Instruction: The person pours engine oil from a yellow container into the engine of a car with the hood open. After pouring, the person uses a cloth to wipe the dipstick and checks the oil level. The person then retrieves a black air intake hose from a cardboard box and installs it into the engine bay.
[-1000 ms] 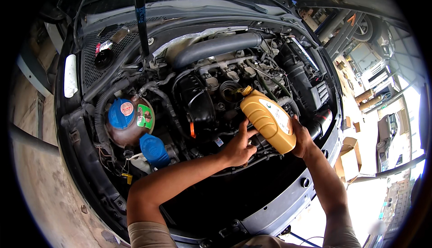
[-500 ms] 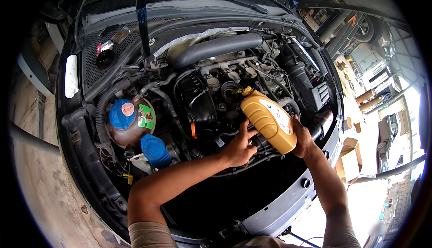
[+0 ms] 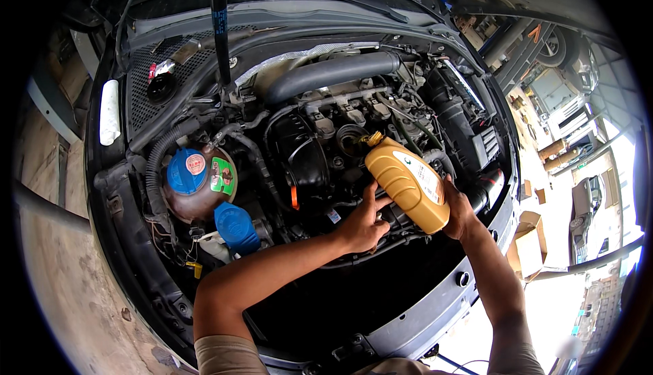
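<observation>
A gold plastic oil bottle [image 3: 406, 181] lies tilted over the engine, its neck pointing up and left. Its mouth is beside a round filler opening [image 3: 350, 139], where yellowish oil shows at the lip. My right hand [image 3: 458, 210] is wrapped round the bottle's base from the right. Under the bottle's left side, my left hand [image 3: 367, 222] supports it, with one finger raised against the side and the other fingers partly bent. The black engine cover [image 3: 297, 145] is left of the opening.
A coolant tank with a blue cap [image 3: 185, 171] and a blue washer-fluid cap [image 3: 235, 228] are at the left. A black prop rod [image 3: 220, 31] rises behind. A black round cap [image 3: 161, 88] rests on the cowl grille. Cardboard boxes [image 3: 527, 242] stand beyond the right side.
The view has shifted very slightly. Both hands and the tilted bottle keep nearly the same pose over the engine.
</observation>
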The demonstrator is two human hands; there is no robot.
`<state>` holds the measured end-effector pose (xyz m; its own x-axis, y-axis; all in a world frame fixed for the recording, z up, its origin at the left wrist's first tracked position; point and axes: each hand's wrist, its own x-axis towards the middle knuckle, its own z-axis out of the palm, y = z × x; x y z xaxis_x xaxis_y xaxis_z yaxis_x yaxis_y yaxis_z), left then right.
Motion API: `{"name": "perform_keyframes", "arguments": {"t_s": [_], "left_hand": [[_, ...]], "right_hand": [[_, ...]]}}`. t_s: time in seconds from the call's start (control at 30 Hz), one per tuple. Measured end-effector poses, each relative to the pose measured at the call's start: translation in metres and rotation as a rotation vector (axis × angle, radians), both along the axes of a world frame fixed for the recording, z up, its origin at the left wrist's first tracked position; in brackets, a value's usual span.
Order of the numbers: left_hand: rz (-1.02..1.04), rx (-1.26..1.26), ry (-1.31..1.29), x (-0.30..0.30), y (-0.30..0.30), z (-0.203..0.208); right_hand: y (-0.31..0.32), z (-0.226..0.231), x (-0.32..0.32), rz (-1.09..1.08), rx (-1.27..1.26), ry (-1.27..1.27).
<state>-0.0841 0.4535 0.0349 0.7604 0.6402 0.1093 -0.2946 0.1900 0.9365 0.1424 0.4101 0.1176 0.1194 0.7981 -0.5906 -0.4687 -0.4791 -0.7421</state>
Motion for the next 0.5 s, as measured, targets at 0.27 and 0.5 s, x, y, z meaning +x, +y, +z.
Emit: {"name": "perform_keyframes", "arguments": {"t_s": [0.27, 0.5], "left_hand": [[-0.028, -0.065, 0.035, -0.006, 0.0, 0.015], [-0.008, -0.039, 0.007, -0.002, 0.0, 0.005]], "right_hand": [[0.0, 0.003, -0.001, 0.005, -0.001, 0.002], [0.0, 0.007, -0.006, -0.007, 0.022, 0.013]]}}
